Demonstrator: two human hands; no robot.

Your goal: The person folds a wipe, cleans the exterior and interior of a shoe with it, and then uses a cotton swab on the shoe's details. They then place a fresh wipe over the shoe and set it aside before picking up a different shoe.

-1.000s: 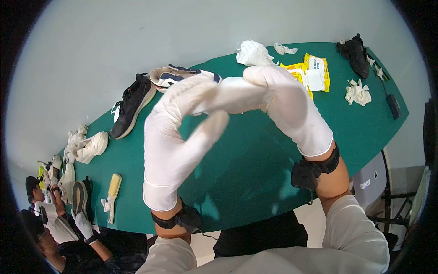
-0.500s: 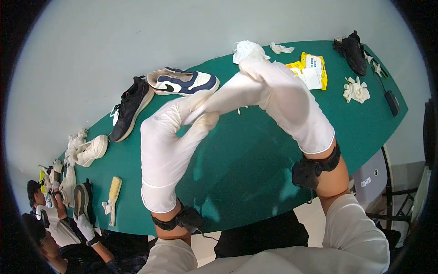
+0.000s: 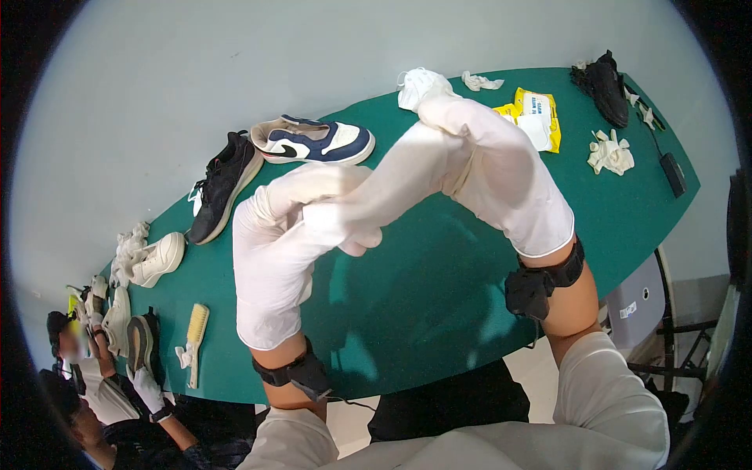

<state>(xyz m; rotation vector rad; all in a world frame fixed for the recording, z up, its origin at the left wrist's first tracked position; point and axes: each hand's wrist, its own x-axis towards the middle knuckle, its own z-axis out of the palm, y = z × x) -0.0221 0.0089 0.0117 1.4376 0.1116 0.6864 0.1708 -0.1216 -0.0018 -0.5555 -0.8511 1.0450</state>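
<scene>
Both of my hands wear long white gloves. They meet above the near middle of the green table (image 3: 423,329). My left hand (image 3: 282,223) has its fingers stretched toward the right, bent a little. My right hand (image 3: 462,160) reaches across, and its fingers close on the white glove at the thumb side of my left hand. Rounded glove fingertips show just below that contact; which hand they belong to is hard to tell. Black straps ring both wrists.
Behind my hands stand a navy-and-white sneaker (image 3: 321,141) and a black shoe (image 3: 223,188). A brush (image 3: 197,337) and a cream shoe (image 3: 159,258) lie left. A yellow wipes pack (image 3: 540,117), crumpled gloves (image 3: 611,153) and a dark shoe (image 3: 607,90) lie right. Co-workers sit far left.
My right fingers have slid left and down, from between my left thumb and fingers to over the thumb side of the left glove. My left hand has turned slightly.
</scene>
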